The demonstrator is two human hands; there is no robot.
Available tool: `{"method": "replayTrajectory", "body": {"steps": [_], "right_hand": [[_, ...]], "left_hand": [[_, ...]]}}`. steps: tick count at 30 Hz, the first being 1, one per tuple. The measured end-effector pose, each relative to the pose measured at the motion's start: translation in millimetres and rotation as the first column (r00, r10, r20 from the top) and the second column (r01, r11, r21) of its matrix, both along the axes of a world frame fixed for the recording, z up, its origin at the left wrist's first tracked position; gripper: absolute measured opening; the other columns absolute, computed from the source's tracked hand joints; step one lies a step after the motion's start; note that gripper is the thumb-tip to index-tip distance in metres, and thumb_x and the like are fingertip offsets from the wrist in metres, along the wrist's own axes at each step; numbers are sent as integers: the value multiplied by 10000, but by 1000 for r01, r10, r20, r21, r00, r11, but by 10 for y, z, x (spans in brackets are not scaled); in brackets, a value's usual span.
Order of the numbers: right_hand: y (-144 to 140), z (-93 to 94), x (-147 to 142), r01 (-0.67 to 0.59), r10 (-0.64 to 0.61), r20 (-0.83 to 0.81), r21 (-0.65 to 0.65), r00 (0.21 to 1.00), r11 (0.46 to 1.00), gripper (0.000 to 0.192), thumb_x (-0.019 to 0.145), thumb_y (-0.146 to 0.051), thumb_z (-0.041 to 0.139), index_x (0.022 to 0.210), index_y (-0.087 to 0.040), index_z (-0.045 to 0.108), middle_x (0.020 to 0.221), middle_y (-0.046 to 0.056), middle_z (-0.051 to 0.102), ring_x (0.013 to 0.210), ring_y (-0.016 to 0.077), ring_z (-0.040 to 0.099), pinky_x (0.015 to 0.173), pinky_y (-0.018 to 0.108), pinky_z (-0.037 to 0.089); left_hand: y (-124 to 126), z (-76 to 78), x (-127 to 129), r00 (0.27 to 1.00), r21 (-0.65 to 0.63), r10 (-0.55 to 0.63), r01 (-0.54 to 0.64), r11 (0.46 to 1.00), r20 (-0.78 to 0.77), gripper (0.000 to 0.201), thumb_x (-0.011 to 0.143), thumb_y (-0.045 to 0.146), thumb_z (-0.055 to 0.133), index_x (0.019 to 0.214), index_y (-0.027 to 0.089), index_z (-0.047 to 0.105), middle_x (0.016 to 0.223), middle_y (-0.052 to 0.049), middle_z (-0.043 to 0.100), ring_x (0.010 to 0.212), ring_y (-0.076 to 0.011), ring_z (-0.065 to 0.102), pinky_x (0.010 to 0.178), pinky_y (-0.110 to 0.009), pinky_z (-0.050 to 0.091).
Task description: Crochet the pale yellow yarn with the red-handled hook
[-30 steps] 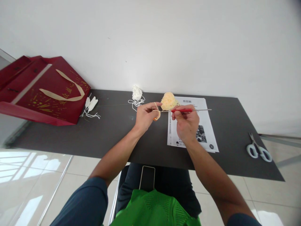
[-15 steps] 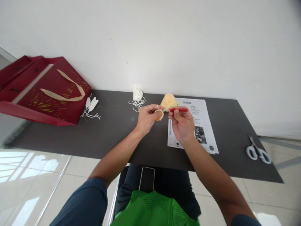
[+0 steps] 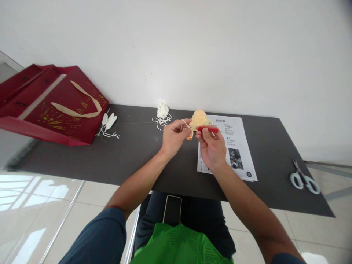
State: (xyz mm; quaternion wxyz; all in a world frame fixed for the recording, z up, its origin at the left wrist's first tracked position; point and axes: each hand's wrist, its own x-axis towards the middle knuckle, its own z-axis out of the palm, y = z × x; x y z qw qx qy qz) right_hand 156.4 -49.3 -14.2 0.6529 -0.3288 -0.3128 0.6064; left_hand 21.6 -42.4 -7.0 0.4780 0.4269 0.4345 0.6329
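Note:
My left hand (image 3: 175, 136) pinches a small crochet piece (image 3: 189, 134) in cream and orange yarn, with a strand running over its fingers. Closed around the red handle of a crochet hook (image 3: 210, 129) is my right hand (image 3: 212, 145). The hook's thin metal shaft points left and reaches the yarn at my left fingertips; whether its tip is inside a stitch I cannot tell. Just behind my hands sits a ball of pale yellow yarn (image 3: 199, 118). Printed sheets (image 3: 242, 146) with text and a photo lie under my right hand.
A heap of white yarn (image 3: 162, 110) is by the wall. White crocheted pieces with loose ends (image 3: 110, 121) lie beside a dark red gift bag (image 3: 79, 110) at the left. Scissors (image 3: 304, 179) rest near the dark table's right edge (image 3: 310, 198). A phone (image 3: 172, 209) is on my lap.
The crochet piece has tilted in my left fingers, and the hook's handle has turned slightly in my right hand. The whole view has shifted a little.

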Motion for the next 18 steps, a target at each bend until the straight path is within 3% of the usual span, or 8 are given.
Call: {"method": "replayTrajectory", "body": {"steps": [9, 14, 18], "right_hand": [[-17, -63, -31, -38, 35, -52, -58, 998, 998, 241, 760, -327, 874, 920, -257, 708, 890, -53, 790, 742, 83, 754, 780, 221, 693], [5, -75, -15, -61, 57, -55, -63, 997, 996, 238, 771, -329, 869, 927, -260, 702, 900, -67, 785, 766, 62, 753, 812, 180, 676], [6, -57, -24, -34, 32, -32, -52, 999, 998, 228, 771, -325, 867, 915, -251, 705, 891, -49, 790, 746, 87, 759, 788, 224, 692]], "left_hand": [[-7, -17, 35, 997, -57, -47, 51, 997, 64, 241, 675, 187, 804, 916, 181, 804, 848, -33, 768, 717, -123, 664, 706, -262, 535], [-8, 11, 33, 978, -101, -108, 127, 987, 176, 218, 642, 197, 846, 852, 168, 795, 780, -34, 767, 687, -134, 683, 698, -269, 532], [-6, 5, 34, 968, -112, -109, 136, 984, 224, 242, 648, 200, 848, 885, 178, 802, 752, -13, 748, 660, -110, 656, 679, -252, 517]]}}
